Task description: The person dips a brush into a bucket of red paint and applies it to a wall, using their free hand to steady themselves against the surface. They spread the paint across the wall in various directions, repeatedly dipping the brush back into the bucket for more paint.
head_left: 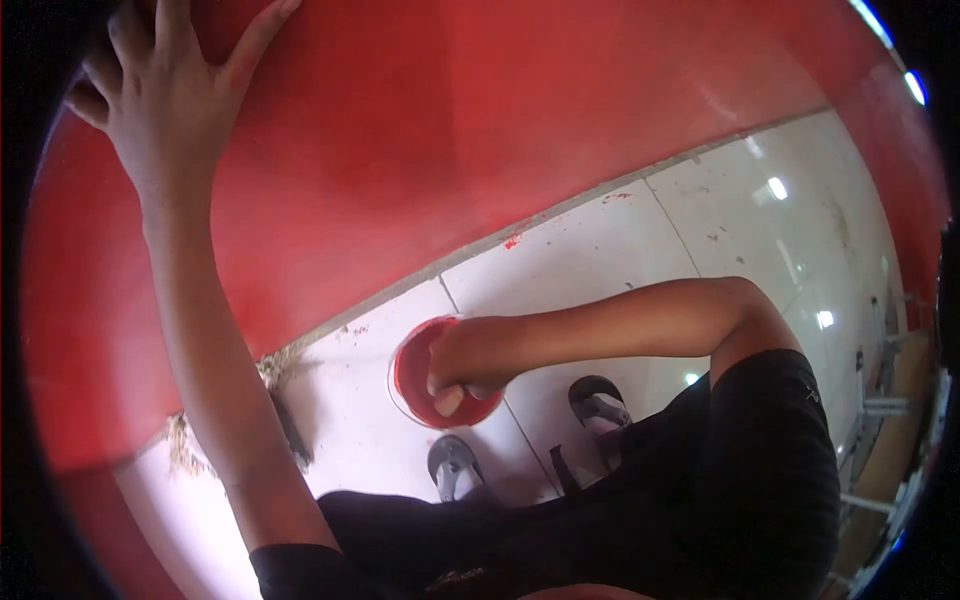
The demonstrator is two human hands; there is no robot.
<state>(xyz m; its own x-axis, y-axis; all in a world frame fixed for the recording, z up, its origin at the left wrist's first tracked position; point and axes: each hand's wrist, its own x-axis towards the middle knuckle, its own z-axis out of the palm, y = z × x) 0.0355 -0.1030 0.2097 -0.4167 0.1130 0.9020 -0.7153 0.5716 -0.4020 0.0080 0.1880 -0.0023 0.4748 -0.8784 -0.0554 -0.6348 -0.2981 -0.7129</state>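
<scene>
My left hand (175,95) is raised at the upper left, its fingers spread against or just in front of the red wall (450,120). Nothing shows in it. Lower down, my right hand (465,360) reaches over the rim of a bucket (408,385) with red paint in it. Its fingers are curled down into the bucket, and what they hold, if anything, is hidden. The bucket stands on white floor tiles between the wall and my feet.
Red specks dot the white tiled floor (620,260) along the wall's base. A straw-like bundle (190,447) lies by the wall at lower left, partly behind my left arm. At the right edge are shelf-like items (890,400).
</scene>
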